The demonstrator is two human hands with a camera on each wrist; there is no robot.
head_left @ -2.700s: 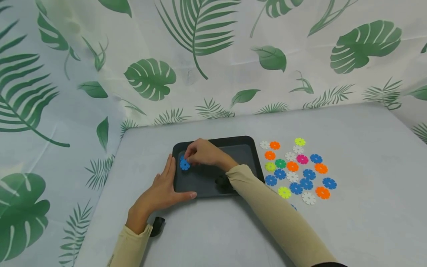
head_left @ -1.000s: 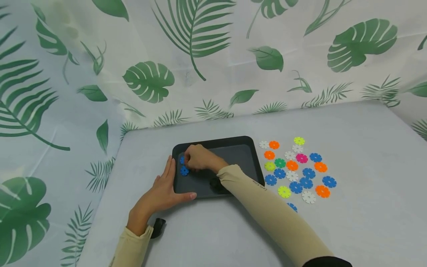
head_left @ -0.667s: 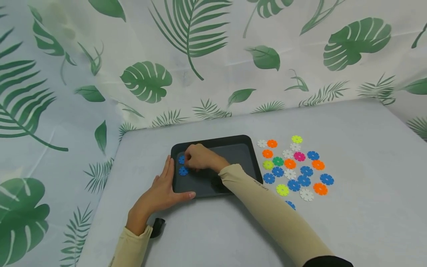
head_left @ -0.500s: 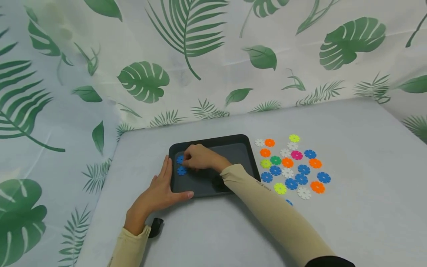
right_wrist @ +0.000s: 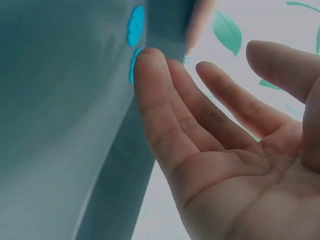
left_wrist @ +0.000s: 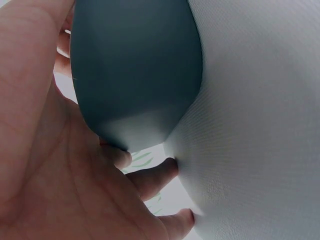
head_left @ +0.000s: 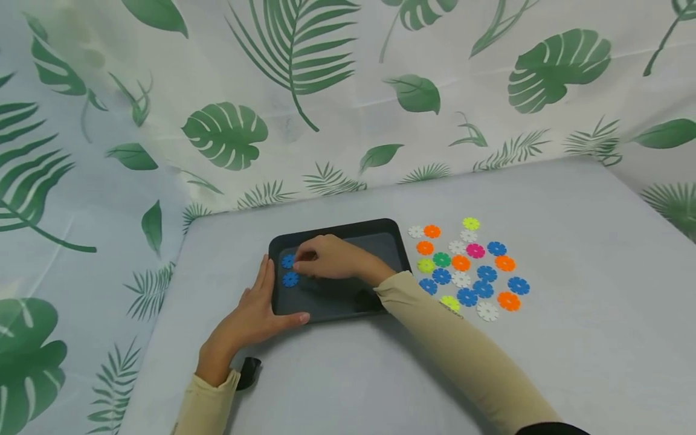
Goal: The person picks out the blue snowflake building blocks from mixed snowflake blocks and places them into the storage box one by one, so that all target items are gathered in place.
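Observation:
A dark rectangular tray [head_left: 326,305] lies on the table. Inside it, by the left wall, two blue notched discs, a far one [head_left: 288,261] and a near one [head_left: 290,279], sit one behind the other. My left hand [head_left: 255,317] rests against the tray's left side with straight fingers, its thumb along the front edge. Just right of the two discs is my right hand [head_left: 334,257], over the tray. In the right wrist view its fingers [right_wrist: 152,85] are loosely bent, with the thumb apart and nothing between them. One blue disc [right_wrist: 135,26] shows beyond the fingertips.
Right of the tray, several loose discs lie scattered on the pale table [head_left: 571,241]: blue, orange, white, yellow, green, and a pink one [head_left: 475,251]. Leaf-printed cloth [head_left: 326,109] stands behind and to the left of the table.
Earlier the right fingers were at the blue discs; now they have loosened and drawn slightly right, leaving both discs lying in the tray. The left hand keeps its place at the tray.

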